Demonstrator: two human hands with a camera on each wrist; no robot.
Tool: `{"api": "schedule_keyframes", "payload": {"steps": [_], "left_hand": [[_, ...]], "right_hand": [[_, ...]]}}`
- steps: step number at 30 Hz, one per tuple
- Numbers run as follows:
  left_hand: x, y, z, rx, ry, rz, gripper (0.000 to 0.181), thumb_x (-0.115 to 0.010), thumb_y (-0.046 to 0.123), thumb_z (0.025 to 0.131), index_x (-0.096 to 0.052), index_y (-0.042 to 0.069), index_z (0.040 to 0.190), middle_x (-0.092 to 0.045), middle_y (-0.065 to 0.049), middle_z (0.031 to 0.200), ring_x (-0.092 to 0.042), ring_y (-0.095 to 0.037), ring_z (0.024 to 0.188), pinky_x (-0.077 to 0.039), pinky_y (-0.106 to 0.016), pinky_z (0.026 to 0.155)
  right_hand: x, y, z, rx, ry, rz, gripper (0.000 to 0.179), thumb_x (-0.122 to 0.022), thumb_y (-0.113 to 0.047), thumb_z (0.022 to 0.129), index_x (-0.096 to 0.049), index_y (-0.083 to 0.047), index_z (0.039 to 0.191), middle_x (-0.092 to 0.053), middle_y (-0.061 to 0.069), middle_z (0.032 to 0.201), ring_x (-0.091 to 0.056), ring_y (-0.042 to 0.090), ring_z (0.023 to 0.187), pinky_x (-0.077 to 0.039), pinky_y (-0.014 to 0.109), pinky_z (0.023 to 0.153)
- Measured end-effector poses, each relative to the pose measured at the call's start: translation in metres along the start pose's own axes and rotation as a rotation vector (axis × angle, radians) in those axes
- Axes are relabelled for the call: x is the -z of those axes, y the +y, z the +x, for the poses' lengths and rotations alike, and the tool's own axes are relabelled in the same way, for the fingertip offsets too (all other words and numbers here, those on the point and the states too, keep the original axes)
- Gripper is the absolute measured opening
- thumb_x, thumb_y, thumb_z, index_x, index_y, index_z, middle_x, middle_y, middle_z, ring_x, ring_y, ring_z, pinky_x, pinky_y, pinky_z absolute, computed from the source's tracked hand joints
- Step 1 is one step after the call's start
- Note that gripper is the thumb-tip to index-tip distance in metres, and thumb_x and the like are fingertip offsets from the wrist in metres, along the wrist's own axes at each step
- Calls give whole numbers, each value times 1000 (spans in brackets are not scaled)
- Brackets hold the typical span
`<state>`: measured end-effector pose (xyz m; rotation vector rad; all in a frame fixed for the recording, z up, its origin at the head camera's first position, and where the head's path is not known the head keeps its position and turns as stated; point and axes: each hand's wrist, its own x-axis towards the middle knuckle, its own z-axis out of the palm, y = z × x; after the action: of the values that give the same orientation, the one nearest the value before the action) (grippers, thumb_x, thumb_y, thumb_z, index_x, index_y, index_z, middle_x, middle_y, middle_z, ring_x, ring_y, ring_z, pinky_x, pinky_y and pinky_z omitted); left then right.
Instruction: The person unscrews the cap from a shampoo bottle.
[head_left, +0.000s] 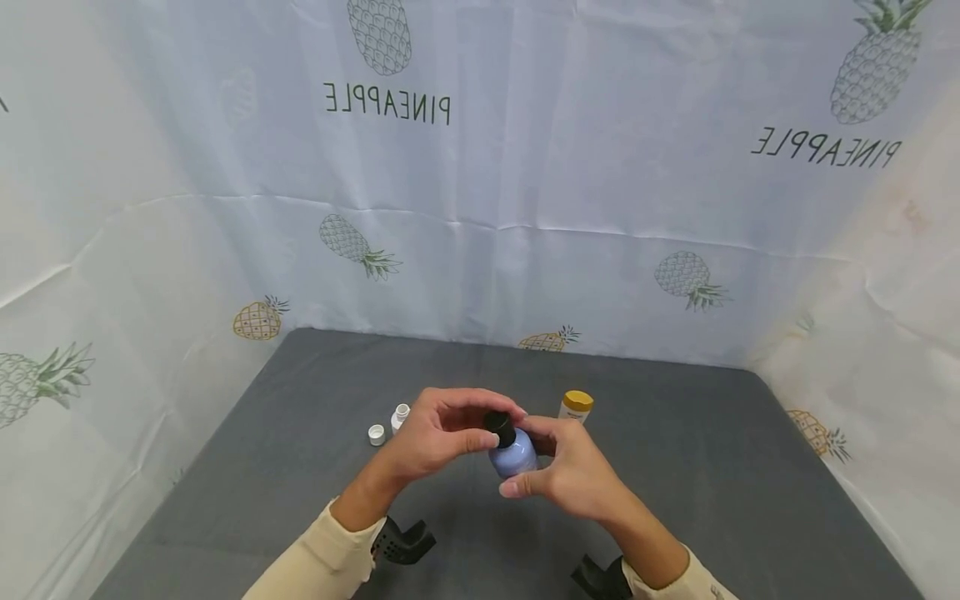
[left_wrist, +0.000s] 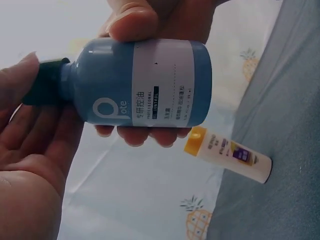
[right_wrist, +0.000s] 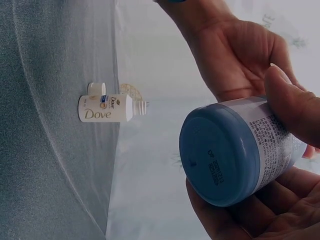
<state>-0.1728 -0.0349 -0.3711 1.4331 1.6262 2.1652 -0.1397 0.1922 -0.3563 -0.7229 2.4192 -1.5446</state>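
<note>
Between both hands, above the table, is a small blue bottle with a white label and a black cap. My left hand pinches the cap between thumb and fingers. Lower down, my right hand grips the bottle's body, thumb on one side and fingers on the other. In the left wrist view the blue bottle lies sideways with its cap in the left fingers. From the right wrist view, the bottle's printed base faces the camera.
An uncapped white Dove bottle stands behind my left hand, with a white cap beside it on the grey table. Behind my right hand stands a white bottle with a yellow cap. A pineapple-print curtain hangs around the table.
</note>
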Motion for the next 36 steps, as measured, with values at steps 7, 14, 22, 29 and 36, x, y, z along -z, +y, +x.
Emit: {"api": "schedule_keyframes", "payload": {"steps": [7, 14, 22, 29, 36], "left_hand": [[-3, -1, -1, 63, 124, 112, 40, -82, 8, 89, -64, -13, 119, -67, -9, 112, -68, -9, 102, -60, -26, 95], [-6, -3, 0, 19, 112, 132, 36, -80, 8, 91, -65, -12, 116, -60, -29, 114, -67, -10, 107, -60, -28, 97], [-5, -3, -2, -25, 90, 115, 33, -76, 4, 93, -67, -13, 119, -63, -33, 119, -70, -11, 113, -61, -31, 98], [0, 0, -4, -45, 24, 75, 28, -67, -4, 98, -63, -16, 123, -64, -32, 126, -69, -13, 120, -59, -31, 103], [-1, 5, -4, 91, 115, 218, 34, -79, 5, 92, -67, -6, 122, -64, -28, 117, -68, -9, 106, -60, -29, 99]], "right_hand": [[-2, -2, 1, -39, 22, -11, 74, -94, -21, 77, -62, 4, 139, -70, 21, 133, -75, 22, 106, -63, 27, 84], [-2, -1, 1, -41, 26, -24, 78, -94, -21, 77, -59, 6, 142, -65, 24, 140, -74, 27, 110, -64, 30, 86], [-2, 1, 2, -19, 20, -23, 75, -93, -21, 77, -62, 5, 139, -69, 22, 133, -74, 24, 108, -63, 29, 86], [-2, 1, 3, 3, 8, -21, 72, -94, -20, 76, -64, 2, 138, -73, 19, 127, -74, 20, 104, -61, 29, 87], [-2, 0, 3, -26, 18, -36, 72, -94, -22, 77, -65, 3, 137, -72, 18, 129, -75, 21, 104, -63, 29, 87]]}}
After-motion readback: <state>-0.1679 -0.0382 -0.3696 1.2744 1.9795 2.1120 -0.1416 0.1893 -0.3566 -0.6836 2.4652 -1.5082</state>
